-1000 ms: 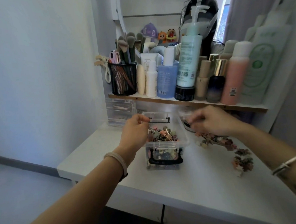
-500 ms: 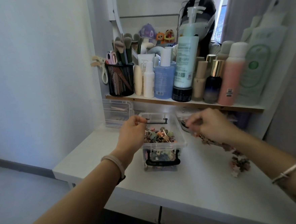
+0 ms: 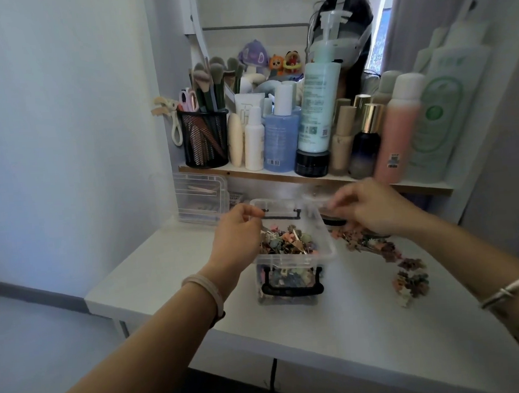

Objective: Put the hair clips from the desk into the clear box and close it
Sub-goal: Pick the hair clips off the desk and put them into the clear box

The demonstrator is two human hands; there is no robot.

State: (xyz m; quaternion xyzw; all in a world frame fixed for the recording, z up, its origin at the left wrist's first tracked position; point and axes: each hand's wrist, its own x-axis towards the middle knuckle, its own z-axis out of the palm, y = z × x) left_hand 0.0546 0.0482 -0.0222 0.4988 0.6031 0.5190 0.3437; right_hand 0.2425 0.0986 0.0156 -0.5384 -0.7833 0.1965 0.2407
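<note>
The clear box [image 3: 293,257] stands mid-desk, heaped with small colourful hair clips [image 3: 287,240]; a black latch handle sits on its front. My left hand [image 3: 239,231] pinches the box's far left rim with curled fingers. My right hand [image 3: 372,207] hovers by the far right corner and pinches a blurred clear plastic edge, apparently the lid [image 3: 315,199]. More hair clips [image 3: 410,279] lie in a trail on the desk to the right of the box, partly under my right hand.
A second clear box [image 3: 201,197] stands at the back left under the shelf. The shelf [image 3: 281,176] above carries bottles and a black mesh brush holder [image 3: 205,138]. A dark round jar [image 3: 333,220] sits behind the box. The desk's front edge [image 3: 262,340] is near.
My right hand has lifted a little from the clips on the desk toward the box's far right corner. My left hand stays at the box's rim.
</note>
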